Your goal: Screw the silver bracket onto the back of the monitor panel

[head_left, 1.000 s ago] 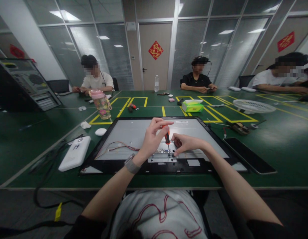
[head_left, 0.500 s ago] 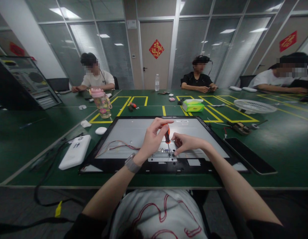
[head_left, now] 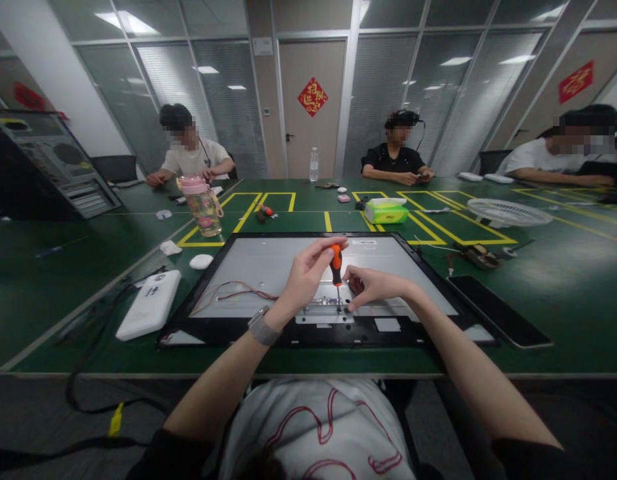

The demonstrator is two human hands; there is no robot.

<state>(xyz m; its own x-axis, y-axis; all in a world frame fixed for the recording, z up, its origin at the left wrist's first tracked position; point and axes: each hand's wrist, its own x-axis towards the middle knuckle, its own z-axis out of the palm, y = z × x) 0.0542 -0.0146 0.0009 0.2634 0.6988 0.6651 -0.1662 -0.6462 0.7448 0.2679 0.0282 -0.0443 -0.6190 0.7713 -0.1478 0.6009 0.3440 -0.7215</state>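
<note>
A black-and-orange screwdriver (head_left: 337, 270) stands nearly upright, its tip down on a metal bracket (head_left: 316, 319) along the near side of a flat display panel (head_left: 253, 260). My left hand (head_left: 308, 270) closes around the top of its handle, thumb against the orange part and index finger over the end. To the right of the shaft, my right hand (head_left: 376, 285) has its thumb tip down at the bracket beside the screwdriver's tip. Its other fingers are curled but apart from the thumb, with nothing visible between them. Thin wires (head_left: 243, 290) run across the panel toward the bracket.
Left of the panel lie a white power bank (head_left: 149, 305), a white round case (head_left: 201, 261) and a drink bottle (head_left: 201, 207). On the right are a phone (head_left: 498, 310) and a fan grille (head_left: 508, 212). A tissue pack (head_left: 386, 211) sits beyond. Several people sit across the table.
My left hand's fingers have shifted slightly on the screwdriver, and more of its handle now shows. The right hand stays almost still beside the tip.
</note>
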